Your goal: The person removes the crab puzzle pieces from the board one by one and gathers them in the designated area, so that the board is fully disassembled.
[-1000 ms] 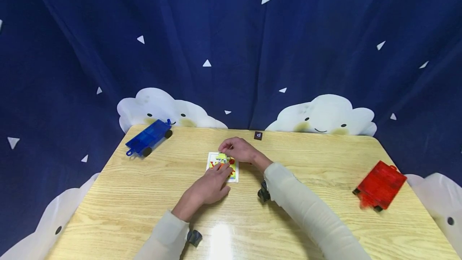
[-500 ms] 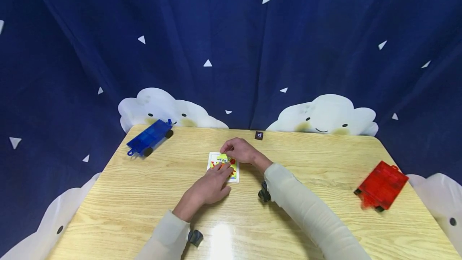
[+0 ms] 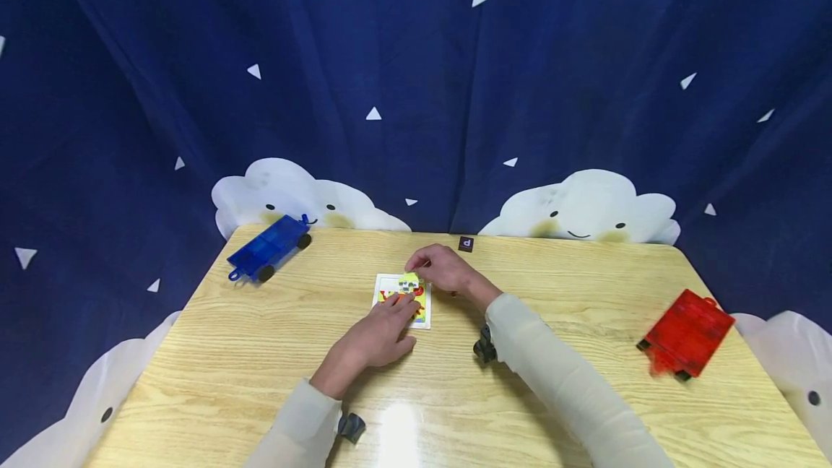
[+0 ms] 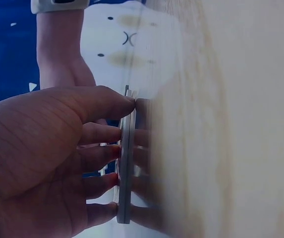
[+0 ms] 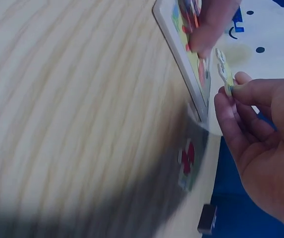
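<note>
Above puzzle board (image 3: 386,283), far side: right hand (image 3: 443,269), fingers clamped on yellow piece (image 3: 409,281);
Near side: left hand (image 3: 378,334), fingers apart on board;
Far left: blue cart (image 3: 269,245)

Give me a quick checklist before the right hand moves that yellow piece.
1. Yellow piece pinched in right hand: ok.
2. Left hand resting on puzzle board: ok.
3. Yellow piece seated in puzzle board: not ok, held raised off it.
4. Its slot unobstructed: cannot tell, hands cover part of the puzzle board.
5. Loose red piece in puzzle board: not ok, lies on table.
6. Blue cart and red cart apart from puzzle board: ok.
</note>
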A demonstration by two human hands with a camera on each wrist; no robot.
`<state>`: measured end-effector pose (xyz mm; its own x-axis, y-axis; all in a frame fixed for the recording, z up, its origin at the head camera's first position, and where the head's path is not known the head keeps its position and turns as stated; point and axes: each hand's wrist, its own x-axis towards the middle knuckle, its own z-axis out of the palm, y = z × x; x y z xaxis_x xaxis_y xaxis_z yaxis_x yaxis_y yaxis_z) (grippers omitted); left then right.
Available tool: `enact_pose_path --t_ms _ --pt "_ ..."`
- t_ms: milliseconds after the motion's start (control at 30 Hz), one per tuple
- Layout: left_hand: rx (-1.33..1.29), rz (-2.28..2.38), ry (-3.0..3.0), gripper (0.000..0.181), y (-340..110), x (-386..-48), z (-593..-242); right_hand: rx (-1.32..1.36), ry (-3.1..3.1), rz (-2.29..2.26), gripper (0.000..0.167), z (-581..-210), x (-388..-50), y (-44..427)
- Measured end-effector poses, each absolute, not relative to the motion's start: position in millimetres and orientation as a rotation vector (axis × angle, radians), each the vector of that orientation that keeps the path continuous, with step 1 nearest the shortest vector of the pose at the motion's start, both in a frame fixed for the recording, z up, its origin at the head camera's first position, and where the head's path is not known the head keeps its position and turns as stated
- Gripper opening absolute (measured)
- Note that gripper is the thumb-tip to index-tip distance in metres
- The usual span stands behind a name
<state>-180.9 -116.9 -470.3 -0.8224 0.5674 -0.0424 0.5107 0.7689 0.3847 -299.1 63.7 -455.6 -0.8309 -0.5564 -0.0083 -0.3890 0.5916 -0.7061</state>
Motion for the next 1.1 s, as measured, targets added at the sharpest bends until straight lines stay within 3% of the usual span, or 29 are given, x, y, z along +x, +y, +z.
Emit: enact_pose_path --t_ms 467,1100 --pt "0.820 0.565 2.795 0.057 -114 -178 -470 -0.831 2.580 -1.096 0.019 -453 -302 117" --pt "0.823 0.556 2.797 0.060 -115 -179 -471 -0.703 2.615 -1.129 0.020 -463 -298 191"
